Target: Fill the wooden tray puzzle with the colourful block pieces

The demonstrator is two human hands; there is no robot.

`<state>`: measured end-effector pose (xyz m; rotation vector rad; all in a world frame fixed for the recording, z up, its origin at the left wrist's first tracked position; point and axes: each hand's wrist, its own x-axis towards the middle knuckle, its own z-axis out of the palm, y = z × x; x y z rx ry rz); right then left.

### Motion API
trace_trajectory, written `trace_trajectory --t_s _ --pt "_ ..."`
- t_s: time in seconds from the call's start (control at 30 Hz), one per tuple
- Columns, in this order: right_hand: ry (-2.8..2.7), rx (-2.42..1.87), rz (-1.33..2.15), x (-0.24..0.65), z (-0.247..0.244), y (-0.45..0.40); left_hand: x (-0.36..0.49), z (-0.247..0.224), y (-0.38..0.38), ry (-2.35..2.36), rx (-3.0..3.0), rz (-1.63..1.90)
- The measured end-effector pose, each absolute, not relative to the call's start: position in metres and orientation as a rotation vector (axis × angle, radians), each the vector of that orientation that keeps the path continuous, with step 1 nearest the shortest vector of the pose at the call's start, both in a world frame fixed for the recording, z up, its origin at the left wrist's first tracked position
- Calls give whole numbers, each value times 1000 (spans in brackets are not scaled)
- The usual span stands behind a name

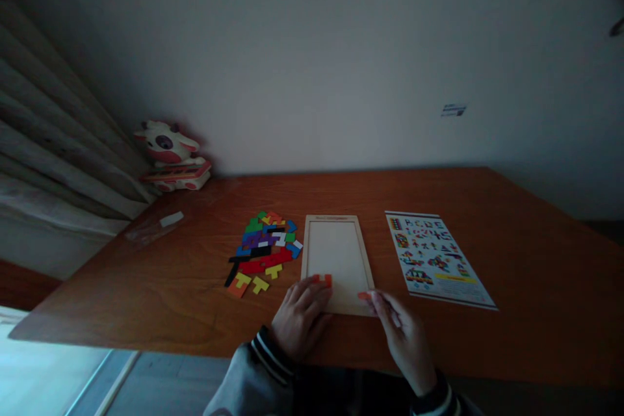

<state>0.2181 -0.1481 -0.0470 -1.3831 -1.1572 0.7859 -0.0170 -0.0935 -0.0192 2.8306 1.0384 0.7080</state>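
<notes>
One orange notched piece point(328, 281) shows at the near left of the wooden tray point(361, 253), against the left hand point(302, 312); whether those fingers grip it, I can't tell from here; the right hand point(402, 331) pinches a small orange piece point(364, 296) by the near right corner; this seems the placing step, calling for careful turning and laying flat.

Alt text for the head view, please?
The right hand holds a small orange piece at the lower right of a shallow, pale wooden rectangular tray; the left hand touches a flat, notched orange piece at its lower left. Flat multicoloured pieces lie left of the tray and a white printed sheet right of it, on a reddish-brown wooden table.
</notes>
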Motion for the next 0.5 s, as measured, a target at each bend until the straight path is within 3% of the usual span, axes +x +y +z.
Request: trace_trajectory --t_s 0.5 --pt "-1537 -1452 353 201 -38 -118 -17 -16 -91 946 2838 682"
